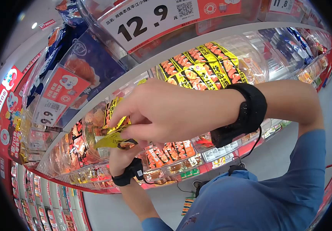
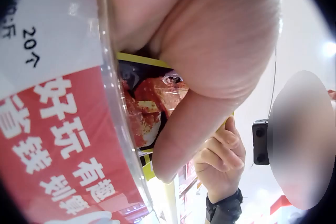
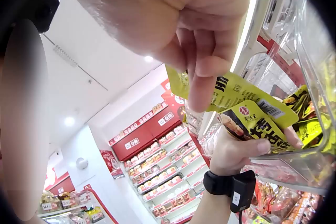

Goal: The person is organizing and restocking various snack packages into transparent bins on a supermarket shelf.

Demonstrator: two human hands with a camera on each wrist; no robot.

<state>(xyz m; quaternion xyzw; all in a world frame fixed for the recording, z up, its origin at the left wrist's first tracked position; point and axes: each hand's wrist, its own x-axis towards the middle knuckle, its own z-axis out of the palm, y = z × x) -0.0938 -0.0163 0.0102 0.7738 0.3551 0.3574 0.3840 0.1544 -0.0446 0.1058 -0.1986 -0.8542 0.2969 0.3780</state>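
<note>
My left hand [image 1: 121,158] holds a yellow-and-black snack packet [image 3: 270,129], its thumb lying along the front in the right wrist view. Red food is pictured on that packet in the left wrist view, where the thumb covers part of it. From above, my right hand [image 1: 154,109] reaches across and pinches a second yellow packet [image 3: 223,95], whose printed back with a barcode faces the right wrist camera. The two packets overlap in that view. Both hands are close together at the rim of a clear bin, in front of more yellow-and-black packets [image 1: 208,69].
Clear plastic bins line the curved shelf [image 1: 154,57]. Price signs [image 1: 146,23] stand above them, and another sign [image 1: 52,98] is at the left. Below are lower rows of red packets [image 1: 170,154]. Cables hang from the wrist cameras. Stocked shelves [image 3: 163,174] stand farther off.
</note>
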